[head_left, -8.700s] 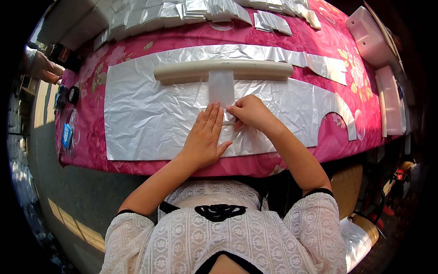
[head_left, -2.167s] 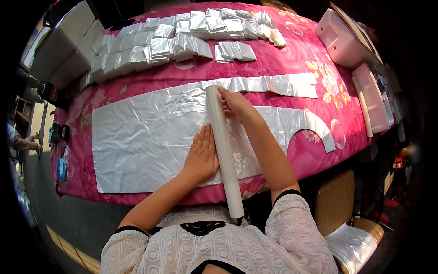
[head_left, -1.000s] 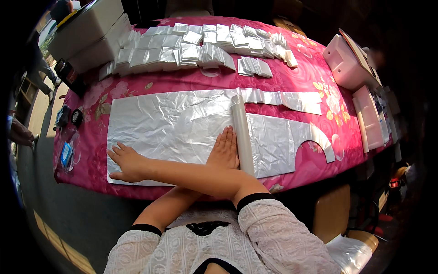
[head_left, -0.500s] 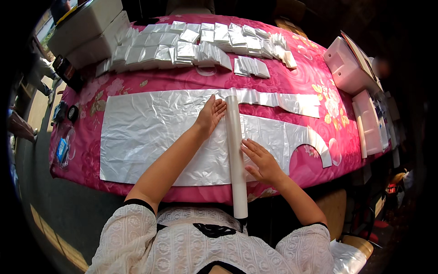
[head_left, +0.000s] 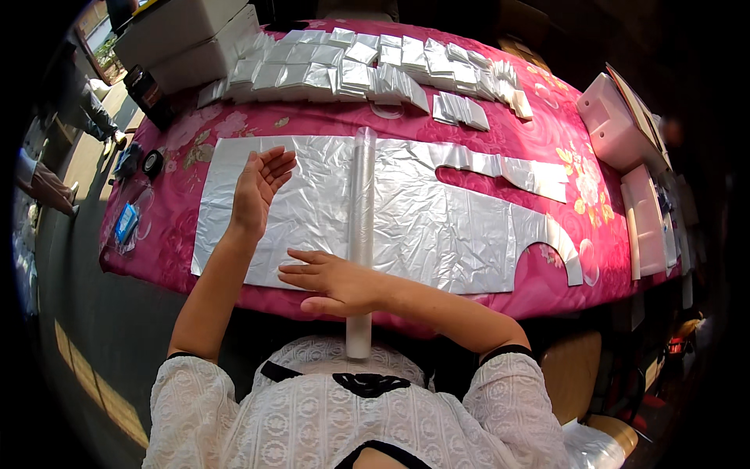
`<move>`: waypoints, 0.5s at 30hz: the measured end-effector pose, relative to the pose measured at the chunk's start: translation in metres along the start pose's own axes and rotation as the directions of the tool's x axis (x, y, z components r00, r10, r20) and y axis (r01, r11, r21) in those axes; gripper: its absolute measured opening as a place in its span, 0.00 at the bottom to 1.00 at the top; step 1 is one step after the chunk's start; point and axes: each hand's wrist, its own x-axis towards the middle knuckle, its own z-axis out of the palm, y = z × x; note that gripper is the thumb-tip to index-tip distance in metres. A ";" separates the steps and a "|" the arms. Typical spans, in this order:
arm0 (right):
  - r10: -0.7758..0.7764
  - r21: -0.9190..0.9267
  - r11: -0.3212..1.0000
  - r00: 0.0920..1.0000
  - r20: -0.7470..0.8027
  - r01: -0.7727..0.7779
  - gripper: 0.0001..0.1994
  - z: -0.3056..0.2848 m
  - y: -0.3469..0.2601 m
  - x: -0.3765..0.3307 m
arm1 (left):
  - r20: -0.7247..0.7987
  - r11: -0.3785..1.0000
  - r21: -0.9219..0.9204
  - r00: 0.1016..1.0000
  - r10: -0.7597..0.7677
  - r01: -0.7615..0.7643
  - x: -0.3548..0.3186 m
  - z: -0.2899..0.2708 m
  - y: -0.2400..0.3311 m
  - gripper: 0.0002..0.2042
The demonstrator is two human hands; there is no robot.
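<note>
Head view: one white tube [head_left: 361, 227] lies across one silver sheet [head_left: 437, 219] on the bench [head_left: 547, 289]; many folded packets [head_left: 375, 74] behind. Both hands open; right hand [head_left: 332, 283] has crossed left over the tube, left hand [head_left: 256, 191] shifted farther left.

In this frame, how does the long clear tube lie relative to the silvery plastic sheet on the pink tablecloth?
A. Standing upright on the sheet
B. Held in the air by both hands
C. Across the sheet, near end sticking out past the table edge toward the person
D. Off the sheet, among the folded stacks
C: the tube lies across the sheet, its near end overhanging the table edge under the right hand; the left hand is off it.
</note>
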 end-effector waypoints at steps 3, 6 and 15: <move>-0.278 0.347 0.890 0.955 -0.098 0.295 0.23 0.007 -0.043 0.045 | -0.054 0.995 0.076 0.996 -0.067 0.071 -0.047 -0.059 0.009 0.26; -0.228 0.121 0.955 0.933 -0.279 0.270 0.18 -0.016 -0.029 0.053 | -0.155 0.973 0.193 0.983 -0.096 0.125 -0.105 -0.104 0.016 0.26; -0.180 -0.587 0.798 0.983 -0.018 0.136 0.27 -0.001 0.070 0.115 | -0.217 0.812 0.551 0.973 -0.080 0.190 -0.191 -0.116 0.011 0.16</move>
